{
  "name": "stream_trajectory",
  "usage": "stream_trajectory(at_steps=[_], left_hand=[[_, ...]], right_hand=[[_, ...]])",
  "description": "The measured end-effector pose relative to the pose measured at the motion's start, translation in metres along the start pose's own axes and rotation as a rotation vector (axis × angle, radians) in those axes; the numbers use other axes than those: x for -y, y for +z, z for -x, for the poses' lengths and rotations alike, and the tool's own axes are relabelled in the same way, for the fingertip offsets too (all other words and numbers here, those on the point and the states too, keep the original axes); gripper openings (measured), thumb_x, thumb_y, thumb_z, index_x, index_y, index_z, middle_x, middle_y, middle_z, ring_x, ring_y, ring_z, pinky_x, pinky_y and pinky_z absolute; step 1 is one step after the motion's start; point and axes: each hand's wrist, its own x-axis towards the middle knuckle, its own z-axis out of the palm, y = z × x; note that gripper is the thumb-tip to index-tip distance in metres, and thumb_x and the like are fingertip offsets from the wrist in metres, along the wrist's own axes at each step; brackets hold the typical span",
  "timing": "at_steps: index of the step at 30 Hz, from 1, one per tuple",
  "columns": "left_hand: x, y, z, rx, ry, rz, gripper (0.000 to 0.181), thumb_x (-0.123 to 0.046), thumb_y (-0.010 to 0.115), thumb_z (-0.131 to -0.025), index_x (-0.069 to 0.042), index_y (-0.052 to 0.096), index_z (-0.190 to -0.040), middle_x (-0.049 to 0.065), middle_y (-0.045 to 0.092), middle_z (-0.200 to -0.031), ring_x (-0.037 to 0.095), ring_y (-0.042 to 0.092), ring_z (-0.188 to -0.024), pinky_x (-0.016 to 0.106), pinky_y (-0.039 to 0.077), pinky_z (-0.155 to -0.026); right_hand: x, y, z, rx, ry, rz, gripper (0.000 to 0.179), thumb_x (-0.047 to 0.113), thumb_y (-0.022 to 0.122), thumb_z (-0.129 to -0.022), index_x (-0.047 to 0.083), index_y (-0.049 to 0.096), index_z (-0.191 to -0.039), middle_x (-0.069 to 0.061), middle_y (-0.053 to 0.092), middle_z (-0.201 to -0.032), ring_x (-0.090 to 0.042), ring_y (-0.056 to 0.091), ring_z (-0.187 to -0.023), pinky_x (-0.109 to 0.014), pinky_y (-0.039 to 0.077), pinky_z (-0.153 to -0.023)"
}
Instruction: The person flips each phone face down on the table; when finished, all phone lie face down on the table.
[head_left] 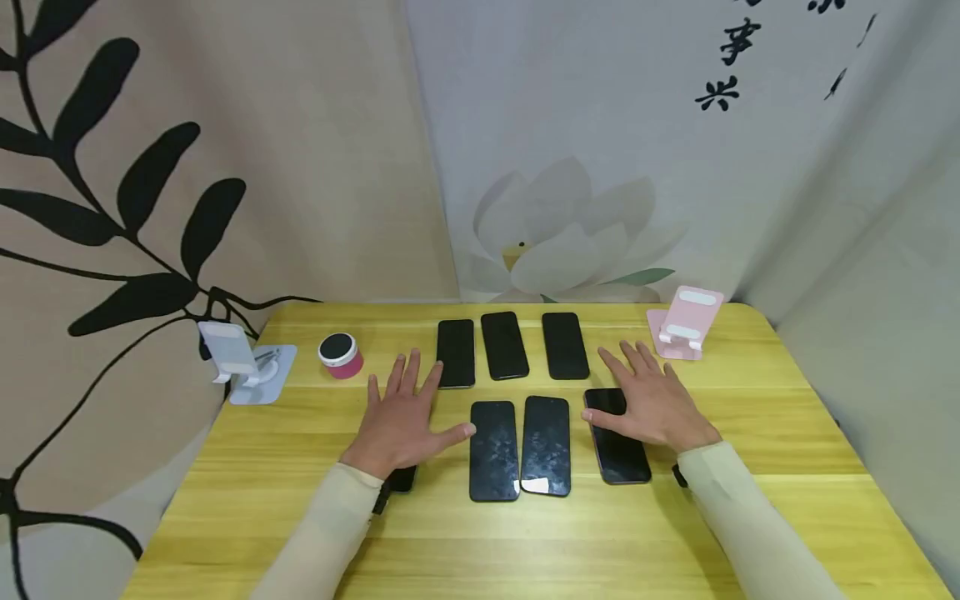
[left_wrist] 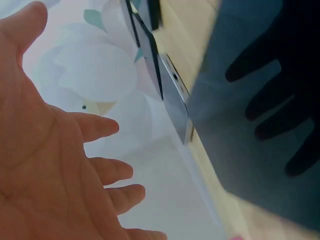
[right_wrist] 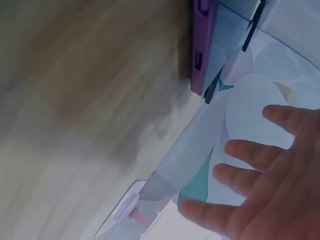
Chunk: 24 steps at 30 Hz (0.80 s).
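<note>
My left hand (head_left: 399, 421) is spread flat, palm down, over a dark phone (head_left: 402, 479) that it mostly hides. In the left wrist view, a phone screen (left_wrist: 240, 130) close by mirrors the spread fingers. My right hand (head_left: 654, 406), also with fingers straight and apart, hangs above another black phone (head_left: 622, 457); its purple edge (right_wrist: 200, 65) shows in the right wrist view. Between the hands lie two black phones, one on the left (head_left: 493, 454) and one on the right (head_left: 546, 450). Neither hand grips anything.
Three more phones, left (head_left: 456, 354), middle (head_left: 505, 346) and right (head_left: 566, 346), form a back row on the wooden table (head_left: 480, 550). A white stand (head_left: 262, 379) and a pink-and-white jar (head_left: 341, 358) are at left, a pink stand (head_left: 684, 325) at back right. Curtains rise behind.
</note>
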Motion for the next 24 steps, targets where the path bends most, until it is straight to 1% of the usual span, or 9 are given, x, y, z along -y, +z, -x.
stream_trajectory(at_steps=[3, 5, 9, 11, 13, 16, 18, 20, 24], left_hand=[[-0.009, 0.005, -0.001, 0.016, 0.008, 0.015, 0.116, -0.094, 0.048, -0.083, -0.021, 0.024, -0.170, 0.017, 0.004, -0.179, 0.043, 0.004, -0.165, 0.078, 0.006, -0.125], [-0.015, 0.007, -0.001, 0.015, 0.019, 0.024, 0.115, -0.093, 0.049, -0.083, -0.020, 0.025, -0.170, 0.017, 0.004, -0.179, 0.043, 0.005, -0.165, 0.077, 0.008, -0.125], [-0.028, 0.008, -0.001, -0.003, 0.041, 0.044, 0.113, -0.089, 0.057, -0.083, -0.019, 0.031, -0.168, 0.017, 0.009, -0.178, 0.042, 0.009, -0.165, 0.072, 0.014, -0.127], [-0.035, 0.010, -0.003, -0.005, 0.055, 0.075, 0.110, -0.085, 0.061, -0.084, -0.019, 0.034, -0.167, 0.017, 0.012, -0.178, 0.041, 0.012, -0.165, 0.068, 0.018, -0.129], [-0.043, 0.012, -0.005, -0.002, 0.067, 0.120, 0.105, -0.080, 0.065, -0.086, -0.018, 0.036, -0.166, 0.016, 0.015, -0.178, 0.040, 0.018, -0.164, 0.065, 0.026, -0.128], [-0.056, 0.015, -0.007, 0.006, 0.082, 0.215, 0.096, -0.072, 0.069, -0.090, -0.019, 0.040, -0.165, 0.014, 0.020, -0.177, 0.041, 0.028, -0.160, 0.063, 0.039, -0.122], [-0.064, 0.018, -0.009, 0.014, 0.093, 0.261, 0.091, -0.068, 0.070, -0.092, -0.020, 0.042, -0.164, 0.014, 0.023, -0.176, 0.041, 0.034, -0.158, 0.062, 0.045, -0.116], [-0.072, 0.021, -0.010, 0.028, 0.104, 0.299, 0.087, -0.066, 0.069, -0.093, -0.021, 0.042, -0.163, 0.013, 0.024, -0.176, 0.041, 0.037, -0.156, 0.062, 0.047, -0.115], [-0.087, 0.026, -0.012, 0.046, 0.127, 0.354, 0.082, -0.063, 0.068, -0.096, -0.020, 0.044, -0.162, 0.012, 0.027, -0.174, 0.039, 0.038, -0.156, 0.062, 0.045, -0.117]], right_hand=[[-0.002, -0.001, 0.004, -0.006, -0.021, -0.011, 0.111, 0.088, 0.053, -0.087, 0.015, 0.031, -0.168, -0.026, 0.025, -0.172, -0.050, 0.024, -0.158, -0.072, 0.031, -0.121], [-0.003, -0.001, 0.007, -0.012, -0.031, -0.019, 0.111, 0.088, 0.054, -0.087, 0.015, 0.032, -0.167, -0.026, 0.027, -0.171, -0.049, 0.028, -0.157, -0.070, 0.036, -0.119], [-0.002, -0.001, 0.014, -0.011, -0.027, -0.072, 0.108, 0.086, 0.055, -0.088, 0.016, 0.033, -0.167, -0.024, 0.029, -0.170, -0.048, 0.034, -0.153, -0.072, 0.044, -0.110], [0.000, -0.001, 0.017, 0.000, -0.017, -0.111, 0.105, 0.084, 0.056, -0.090, 0.016, 0.034, -0.167, -0.024, 0.030, -0.170, -0.048, 0.036, -0.152, -0.073, 0.045, -0.109], [0.002, -0.001, 0.018, 0.011, -0.006, -0.153, 0.102, 0.081, 0.058, -0.091, 0.016, 0.035, -0.166, -0.023, 0.031, -0.170, -0.048, 0.037, -0.152, -0.073, 0.043, -0.111], [0.004, 0.000, 0.020, 0.016, 0.005, -0.201, 0.098, 0.077, 0.061, -0.093, 0.016, 0.036, -0.165, -0.024, 0.034, -0.169, -0.049, 0.038, -0.151, -0.072, 0.041, -0.113], [0.006, 0.001, 0.021, 0.015, 0.009, -0.227, 0.095, 0.074, 0.062, -0.093, 0.016, 0.038, -0.165, -0.024, 0.035, -0.168, -0.049, 0.039, -0.150, -0.072, 0.041, -0.113], [0.006, 0.003, 0.023, 0.008, 0.003, -0.251, 0.091, 0.070, 0.064, -0.095, 0.016, 0.039, -0.164, -0.023, 0.037, -0.167, -0.048, 0.041, -0.149, -0.072, 0.042, -0.113], [0.004, 0.005, 0.030, -0.009, -0.011, -0.314, 0.084, 0.062, 0.065, -0.098, 0.014, 0.041, -0.162, -0.022, 0.041, -0.164, -0.047, 0.044, -0.147, -0.071, 0.042, -0.113]])
